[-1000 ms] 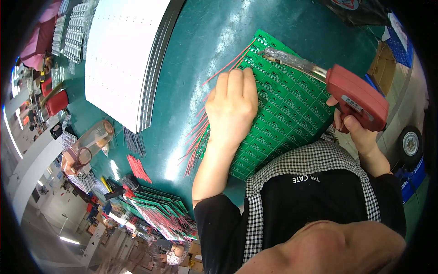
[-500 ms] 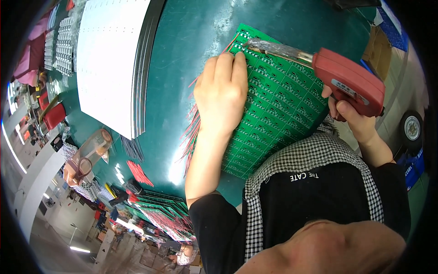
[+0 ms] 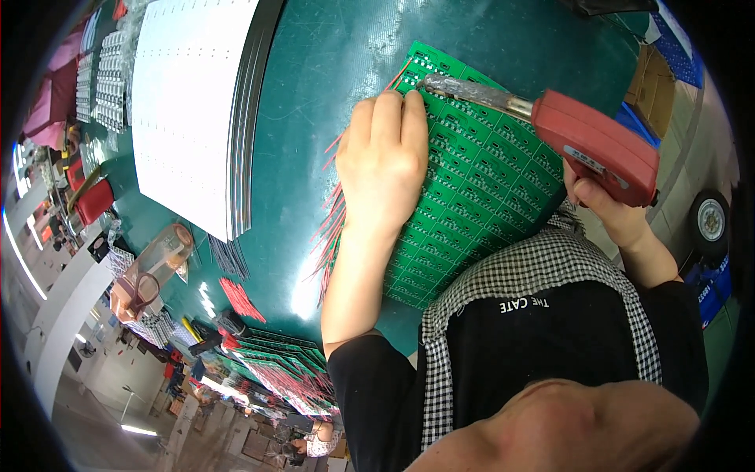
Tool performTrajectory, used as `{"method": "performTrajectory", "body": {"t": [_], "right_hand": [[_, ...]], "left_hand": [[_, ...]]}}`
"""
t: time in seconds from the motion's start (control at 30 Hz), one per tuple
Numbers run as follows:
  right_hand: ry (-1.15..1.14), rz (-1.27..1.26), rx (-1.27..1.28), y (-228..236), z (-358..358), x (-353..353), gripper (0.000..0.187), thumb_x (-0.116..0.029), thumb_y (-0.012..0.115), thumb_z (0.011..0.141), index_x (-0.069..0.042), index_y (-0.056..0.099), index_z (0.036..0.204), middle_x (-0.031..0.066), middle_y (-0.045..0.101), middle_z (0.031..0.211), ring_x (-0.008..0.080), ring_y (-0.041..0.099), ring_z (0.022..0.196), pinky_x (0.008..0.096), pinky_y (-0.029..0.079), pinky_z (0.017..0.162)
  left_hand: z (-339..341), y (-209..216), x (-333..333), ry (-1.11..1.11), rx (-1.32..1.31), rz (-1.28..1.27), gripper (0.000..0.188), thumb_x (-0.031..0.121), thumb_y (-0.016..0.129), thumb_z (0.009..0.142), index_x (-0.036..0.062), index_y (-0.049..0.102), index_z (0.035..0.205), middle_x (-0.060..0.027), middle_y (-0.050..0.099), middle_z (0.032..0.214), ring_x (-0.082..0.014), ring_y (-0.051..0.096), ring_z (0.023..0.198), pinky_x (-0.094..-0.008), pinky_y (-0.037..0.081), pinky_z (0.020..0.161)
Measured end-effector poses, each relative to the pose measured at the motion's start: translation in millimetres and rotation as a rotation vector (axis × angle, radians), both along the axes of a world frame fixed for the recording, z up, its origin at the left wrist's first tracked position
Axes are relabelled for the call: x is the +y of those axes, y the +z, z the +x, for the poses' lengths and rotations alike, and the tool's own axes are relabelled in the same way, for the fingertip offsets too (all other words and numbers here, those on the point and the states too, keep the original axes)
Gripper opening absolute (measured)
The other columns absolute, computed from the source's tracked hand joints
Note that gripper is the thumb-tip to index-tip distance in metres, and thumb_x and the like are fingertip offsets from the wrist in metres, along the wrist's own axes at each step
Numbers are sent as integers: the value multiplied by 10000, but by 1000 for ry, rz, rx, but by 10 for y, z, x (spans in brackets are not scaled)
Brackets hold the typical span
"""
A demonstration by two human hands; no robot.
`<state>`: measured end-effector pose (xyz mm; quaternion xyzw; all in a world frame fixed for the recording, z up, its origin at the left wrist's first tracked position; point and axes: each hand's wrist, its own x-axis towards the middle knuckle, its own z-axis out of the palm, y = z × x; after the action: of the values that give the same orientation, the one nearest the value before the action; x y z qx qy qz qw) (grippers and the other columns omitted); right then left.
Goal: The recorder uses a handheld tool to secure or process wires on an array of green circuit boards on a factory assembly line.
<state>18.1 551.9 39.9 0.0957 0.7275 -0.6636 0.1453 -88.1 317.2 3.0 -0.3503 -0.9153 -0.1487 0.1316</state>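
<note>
A large green circuit board panel (image 3: 480, 185), made up of many small repeated boards, lies at an angle on the table before me. My left hand (image 3: 383, 153) rests over its upper left edge, fingers bent and close together; their tips and whatever they pinch are hidden. Thin red wires (image 3: 399, 75) stick out past that edge, above and below the hand. My right hand (image 3: 605, 203) grips a red soldering gun (image 3: 595, 145) from beneath. The gun's grey, wrapped barrel (image 3: 472, 90) points left, with its tip at the board close to my left fingertips.
The table (image 3: 330, 47) has a dark green top. A stack of white sheets (image 3: 193, 110) stands on the left. Beyond my left forearm lie red wire pieces (image 3: 242, 299), dark wires (image 3: 228, 256) and stacked wired boards (image 3: 275, 362). A clear plastic container (image 3: 161, 256) lies farther left.
The soldering gun and my right hand have shifted slightly left and down, and the tip sits a little lower by my left fingertips. My left hand has barely moved.
</note>
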Motion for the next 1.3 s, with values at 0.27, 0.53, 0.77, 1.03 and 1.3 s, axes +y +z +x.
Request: {"method": "performTrajectory", "body": {"t": [0.27, 0.53, 0.77, 1.03, 1.3], "right_hand": [[-82, -267, 30, 25, -54, -17, 391, -98, 587, 811, -12, 483, 1178, 104, 569, 1074, 58, 473, 656, 203, 423, 594], [-95, -226, -27, 61, -44, 6, 356, -96, 643, 774, -4, 529, 1099, 63, 591, 950, 79, 514, 707, 209, 436, 620], [-36, -11, -22, 16, 17, 63, 378, -68, 704, 720, -29, 556, 1066, 34, 595, 907, 120, 558, 801, 241, 451, 690], [-34, -361, 33, 14, -25, 57, 450, -31, 597, 802, -41, 452, 1228, 110, 539, 1160, 146, 558, 925, 230, 435, 715], [-71, -219, 100, 31, -54, 48, 412, -108, 580, 813, -25, 463, 1199, 95, 566, 1076, 57, 467, 667, 194, 401, 578]], "left_hand": [[-7, 9, 22, -12, 64, -41, 231, 64, 564, 638, 12, 587, 862, -62, 529, 801, -179, 519, 694, -264, 465, 555], [-19, 29, 34, -32, 72, -62, 229, 56, 561, 641, 2, 582, 863, -64, 520, 790, -179, 521, 692, -260, 464, 553], [-18, 24, 44, -29, 71, -58, 227, 51, 556, 642, -2, 580, 861, -64, 509, 775, -181, 516, 686, -261, 461, 555], [-20, 37, 54, -32, 89, -68, 222, 46, 555, 639, -4, 582, 853, -65, 504, 767, -181, 506, 667, -259, 454, 546], [-40, 63, 60, 73, -139, 119, 125, 44, 558, 702, 12, 585, 820, -92, 549, 801, -243, 547, 714, -330, 456, 602]]}}
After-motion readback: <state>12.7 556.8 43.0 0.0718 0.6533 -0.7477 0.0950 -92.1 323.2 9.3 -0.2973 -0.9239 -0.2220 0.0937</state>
